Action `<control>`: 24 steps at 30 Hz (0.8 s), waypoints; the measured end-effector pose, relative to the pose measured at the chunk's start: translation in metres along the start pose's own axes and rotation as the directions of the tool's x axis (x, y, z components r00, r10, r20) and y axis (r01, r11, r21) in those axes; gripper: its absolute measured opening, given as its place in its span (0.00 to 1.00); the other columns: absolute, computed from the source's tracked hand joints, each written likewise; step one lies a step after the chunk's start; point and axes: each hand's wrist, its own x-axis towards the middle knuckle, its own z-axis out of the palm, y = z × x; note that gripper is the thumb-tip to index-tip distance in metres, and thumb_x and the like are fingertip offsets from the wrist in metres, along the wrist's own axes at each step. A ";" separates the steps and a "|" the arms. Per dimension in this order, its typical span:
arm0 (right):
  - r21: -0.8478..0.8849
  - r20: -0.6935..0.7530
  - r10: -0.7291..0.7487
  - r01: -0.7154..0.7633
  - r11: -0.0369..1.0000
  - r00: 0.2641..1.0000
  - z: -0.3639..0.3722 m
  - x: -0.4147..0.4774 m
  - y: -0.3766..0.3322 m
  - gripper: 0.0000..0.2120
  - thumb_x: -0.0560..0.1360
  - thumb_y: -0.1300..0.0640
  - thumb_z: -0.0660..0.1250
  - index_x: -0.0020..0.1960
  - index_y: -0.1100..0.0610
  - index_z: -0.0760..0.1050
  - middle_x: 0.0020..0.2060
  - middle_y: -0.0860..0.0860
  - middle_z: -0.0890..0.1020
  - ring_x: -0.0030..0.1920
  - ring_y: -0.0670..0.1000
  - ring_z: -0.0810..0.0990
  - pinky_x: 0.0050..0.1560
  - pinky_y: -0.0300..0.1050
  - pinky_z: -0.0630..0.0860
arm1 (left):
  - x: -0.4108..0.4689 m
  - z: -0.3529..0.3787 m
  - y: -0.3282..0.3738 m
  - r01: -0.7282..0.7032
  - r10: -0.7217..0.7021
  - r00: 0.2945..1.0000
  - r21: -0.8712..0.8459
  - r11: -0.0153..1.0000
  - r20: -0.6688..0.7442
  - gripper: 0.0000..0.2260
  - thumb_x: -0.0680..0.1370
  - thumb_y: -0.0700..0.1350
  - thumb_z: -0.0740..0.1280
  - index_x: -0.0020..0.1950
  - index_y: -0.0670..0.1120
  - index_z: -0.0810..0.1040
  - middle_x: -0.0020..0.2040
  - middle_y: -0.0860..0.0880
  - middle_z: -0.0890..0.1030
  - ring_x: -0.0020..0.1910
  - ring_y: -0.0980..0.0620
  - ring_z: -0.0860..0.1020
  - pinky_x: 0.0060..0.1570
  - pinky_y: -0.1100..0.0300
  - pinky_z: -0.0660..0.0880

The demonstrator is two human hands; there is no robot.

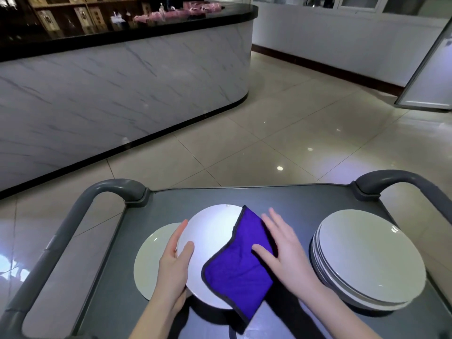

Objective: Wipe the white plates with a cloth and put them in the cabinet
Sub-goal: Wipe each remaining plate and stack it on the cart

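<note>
A white plate [210,234] is lifted and tilted above the grey cart top [288,201]. My left hand [174,263] grips its left rim, thumb on the face. A blue-purple cloth [241,263] lies over the plate's right half, and my right hand [285,250] presses flat on it with fingers spread. Another white plate [151,260] lies flat on the cart under the held one, at the left. A stack of several white plates [367,255] stands at the right of the cart.
The cart has grey loop handles at the left [73,216] and right [401,179]. Beyond it lies glossy tiled floor [281,123]. A marble-fronted counter [110,94] with a black top runs at the left. An open cabinet door [430,77] shows at the right edge.
</note>
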 end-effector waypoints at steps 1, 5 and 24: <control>0.031 0.027 0.107 -0.108 0.994 0.994 0.000 0.003 0.000 0.39 0.76 0.39 0.66 0.80 0.50 0.53 0.79 0.44 0.54 0.78 0.45 0.53 0.78 0.48 0.53 | 0.000 0.000 0.000 -0.002 0.002 1.000 -0.004 1.000 0.005 0.22 0.84 0.42 0.61 0.60 0.72 0.77 0.65 0.49 0.81 0.57 0.38 0.83 0.53 0.35 0.80; 0.285 0.088 0.302 -0.314 0.906 0.949 0.017 0.007 -0.005 0.46 0.68 0.37 0.74 0.78 0.51 0.56 0.67 0.43 0.73 0.66 0.46 0.73 0.62 0.37 0.70 | -0.002 0.007 0.003 -0.047 0.045 0.998 0.037 0.998 0.043 0.23 0.83 0.42 0.64 0.63 0.74 0.75 0.71 0.51 0.75 0.65 0.40 0.78 0.58 0.36 0.78; 0.284 0.039 -0.072 0.058 0.957 0.997 -0.033 0.052 -0.021 0.10 0.74 0.46 0.71 0.54 0.41 0.74 0.44 0.36 0.81 0.45 0.38 0.79 0.44 0.28 0.70 | -0.003 0.014 0.048 -0.363 0.227 0.906 0.381 0.850 0.357 0.20 0.78 0.38 0.69 0.56 0.66 0.79 0.53 0.62 0.83 0.51 0.62 0.81 0.42 0.70 0.76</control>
